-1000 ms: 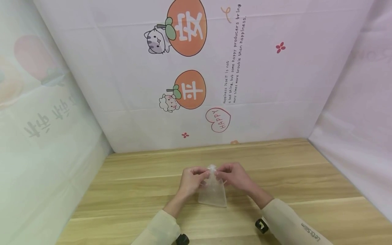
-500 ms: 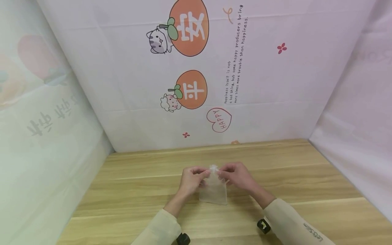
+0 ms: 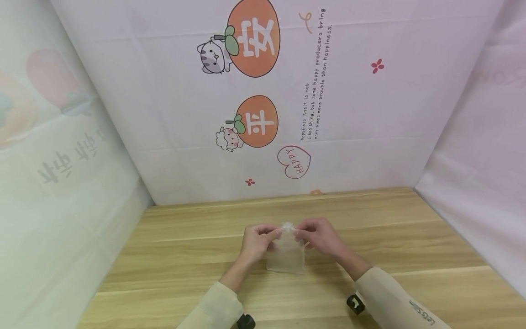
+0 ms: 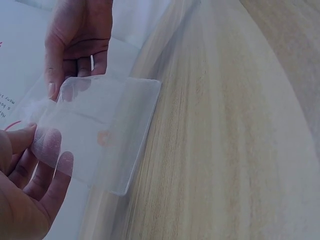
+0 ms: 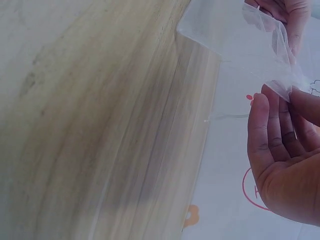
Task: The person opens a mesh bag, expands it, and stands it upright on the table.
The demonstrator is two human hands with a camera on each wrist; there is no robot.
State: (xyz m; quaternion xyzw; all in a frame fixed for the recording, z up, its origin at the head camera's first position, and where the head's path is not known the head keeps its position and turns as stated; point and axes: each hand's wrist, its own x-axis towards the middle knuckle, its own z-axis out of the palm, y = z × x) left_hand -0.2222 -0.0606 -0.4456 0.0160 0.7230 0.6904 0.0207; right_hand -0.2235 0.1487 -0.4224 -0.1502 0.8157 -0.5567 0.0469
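Note:
A sheer white drawstring pouch (image 3: 286,260) hangs above the wooden table in the head view, its gathered top up and its flat bottom edge down. My left hand (image 3: 255,243) pinches the gathered neck from the left between thumb and index finger. From the right, my right hand (image 3: 320,235) pinches the same neck. Through the mesh of the pouch (image 4: 107,132) in the left wrist view, fingers of the left hand (image 4: 30,185) show behind it. In the right wrist view a thin pale cord trails beside the right hand (image 5: 285,145). Nothing is visible inside the pouch.
The wood-grain table (image 3: 185,269) runs back to a printed white cloth wall (image 3: 349,114), with more cloth at both sides. Black bands (image 3: 355,304) sit by the cream sleeves (image 3: 394,297).
My right hand has shifted slightly to the right, and the gathered neck of the pouch has spread a little wider. The left hand stays nearly in place, both hands still pinching the pouch.

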